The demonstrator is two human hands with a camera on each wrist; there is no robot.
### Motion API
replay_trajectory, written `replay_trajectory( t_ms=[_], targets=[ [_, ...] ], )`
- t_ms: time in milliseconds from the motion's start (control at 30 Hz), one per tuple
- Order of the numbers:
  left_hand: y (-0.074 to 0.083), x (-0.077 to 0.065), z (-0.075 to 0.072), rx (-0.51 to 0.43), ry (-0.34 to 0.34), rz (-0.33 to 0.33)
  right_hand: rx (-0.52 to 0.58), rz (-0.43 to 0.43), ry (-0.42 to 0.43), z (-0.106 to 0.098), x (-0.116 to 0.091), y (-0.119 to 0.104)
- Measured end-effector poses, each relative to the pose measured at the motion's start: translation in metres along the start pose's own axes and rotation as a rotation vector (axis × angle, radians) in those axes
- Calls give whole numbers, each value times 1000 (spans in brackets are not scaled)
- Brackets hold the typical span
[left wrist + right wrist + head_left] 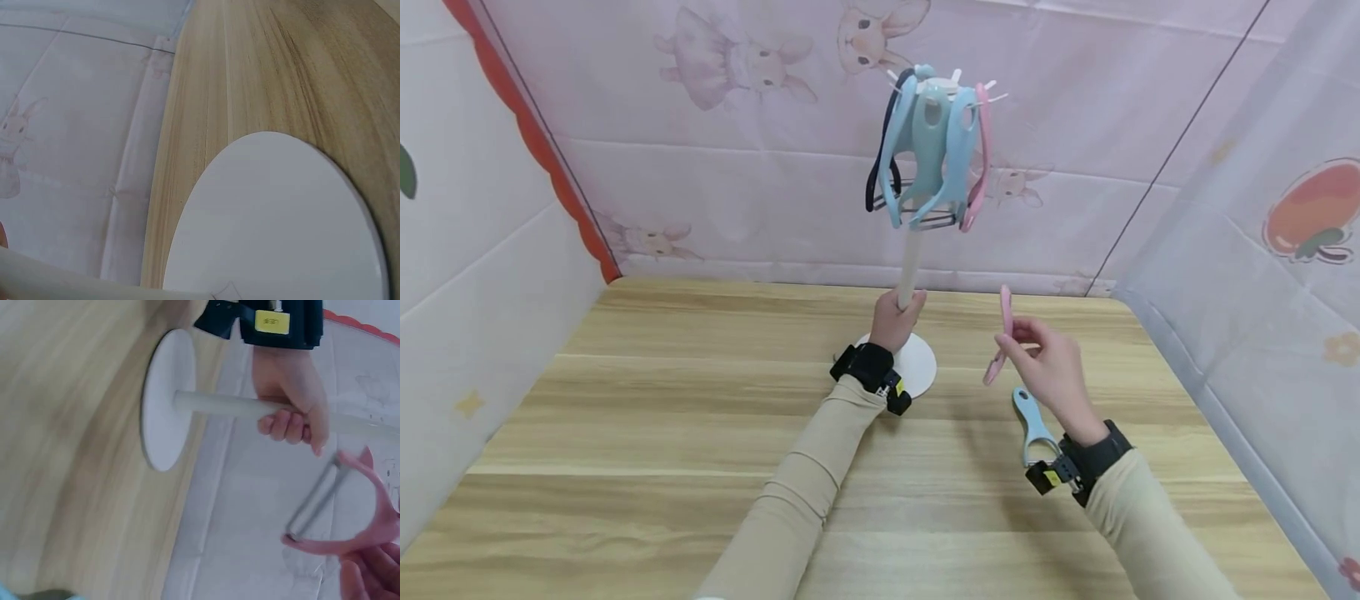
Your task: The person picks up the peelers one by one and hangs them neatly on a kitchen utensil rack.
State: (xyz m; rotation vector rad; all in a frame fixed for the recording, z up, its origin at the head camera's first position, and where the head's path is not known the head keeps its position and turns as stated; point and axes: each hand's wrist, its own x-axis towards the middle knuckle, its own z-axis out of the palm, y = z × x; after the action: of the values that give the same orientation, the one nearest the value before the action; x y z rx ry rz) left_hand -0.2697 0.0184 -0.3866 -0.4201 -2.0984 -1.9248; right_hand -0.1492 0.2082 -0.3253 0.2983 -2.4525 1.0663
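Observation:
My left hand (897, 322) grips the white pole (231, 405) of a round-based stand, its fingers wrapped around it in the right wrist view. Several peelers hang from the prongs at its top: light blue peelers (930, 137), a black peeler (880, 158) and a pink one (981, 158). To the right of the stand, my right hand (1051, 367) pinches another pink peeler (369, 534) by its handle, above the table. The right wrist view shows its Y-shaped head and metal blade. Below that hand a blue peeler (1033, 425) lies on the table, partly hidden by the wrist camera.
The stand's white base (281, 212) rests on the wooden table (662, 433), towards its far edge. Behind hangs a pink rabbit-print curtain (722, 200), with pale printed sheets along the left and right sides. Both wrists wear black straps with cameras.

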Motion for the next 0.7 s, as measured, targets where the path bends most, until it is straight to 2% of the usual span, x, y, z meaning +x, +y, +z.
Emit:
replay_trajectory(
  t_ms=[233, 400, 500, 700],
  targets=[
    [0, 1, -1, 16, -2, 9, 112, -6, 164, 3, 17, -14],
    [1, 0, -2, 20, 0, 14, 244, -70, 272, 3, 36, -25],
    [2, 0, -2, 25, 2, 15, 322, -106, 312, 4, 48, -33],
    [1, -1, -1, 26, 2, 18, 472, -64, 344, 5, 68, -46]
  ],
)
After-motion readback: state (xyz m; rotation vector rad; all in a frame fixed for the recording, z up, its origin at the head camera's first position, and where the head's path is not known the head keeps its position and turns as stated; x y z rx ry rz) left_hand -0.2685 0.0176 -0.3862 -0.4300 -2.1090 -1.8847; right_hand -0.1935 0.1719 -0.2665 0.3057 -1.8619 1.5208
